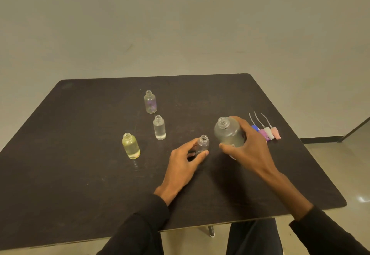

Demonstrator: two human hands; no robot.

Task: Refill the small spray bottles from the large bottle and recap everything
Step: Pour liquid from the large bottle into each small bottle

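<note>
Here, on a dark tabletop (80,154), the person's two hands are both busy with bottles. The left hand (185,161) rests on the surface with thumb and fingers curled around a small clear bottle (202,144), which stands upright with its neck uncapped. The right hand (247,146) grasps the large bottle (228,131) around its lower body, holding it tilted so that its open mouth leans toward the small bottle just beside it; whether its base is clear of the surface cannot be told. No liquid can be seen passing between them.

Three more small bottles stand upright and uncapped to the left. The yellowish bottle (131,146) is nearest the left edge of the group, with a little liquid at its bottom. The plain clear bottle (159,127) stands between it and the purple-tinted bottle (150,102), which is the farthest back. All three are apart from one another and from the hands.

Behind the right hand, near the right edge, a row of spray caps lies flat and close together with their thin tubes pointing away: a blue cap (254,128), partly hidden by the fingers, a purple cap (264,133), a white cap (268,132) and a pink cap (276,133).

Both forearms wear dark sleeves (140,228).
</note>
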